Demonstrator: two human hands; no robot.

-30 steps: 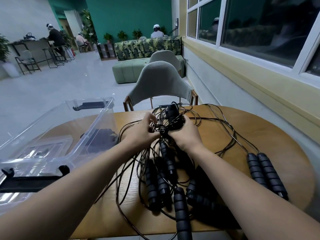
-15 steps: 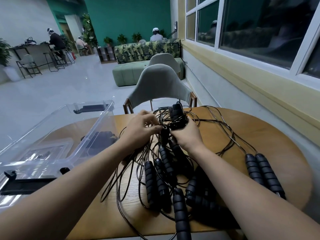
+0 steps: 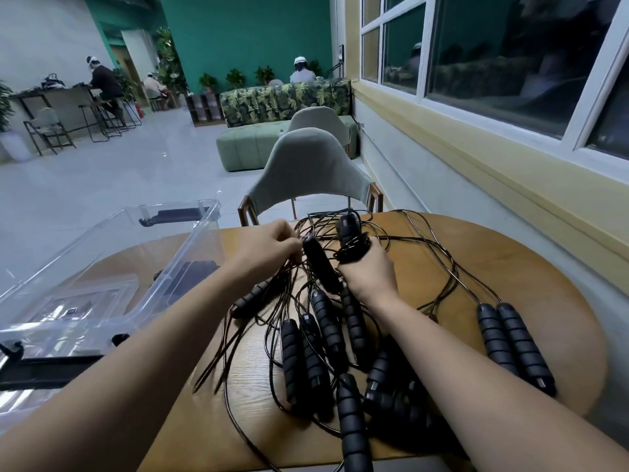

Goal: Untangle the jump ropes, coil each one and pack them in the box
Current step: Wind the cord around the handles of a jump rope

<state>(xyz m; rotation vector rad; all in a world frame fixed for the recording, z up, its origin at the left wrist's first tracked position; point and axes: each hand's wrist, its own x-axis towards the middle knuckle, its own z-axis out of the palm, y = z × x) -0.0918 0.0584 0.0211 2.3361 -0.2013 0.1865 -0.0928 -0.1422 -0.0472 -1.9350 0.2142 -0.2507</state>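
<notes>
Jump ropes are lying in one tangled heap on the wooden table, so untangling is only beginning; coiling of the rest and all packing are remaining. The clear box is standing open at the left; its contents cannot be determined. The right hand is grasping a partly wound coil. The left hand is pinching cords just beside a loose handle, both forearms reaching forward over the heap.

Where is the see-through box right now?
In the head view, the clear box sits at the left side of the wooden table, just left of the left hand and the tangled jump ropes.
</notes>
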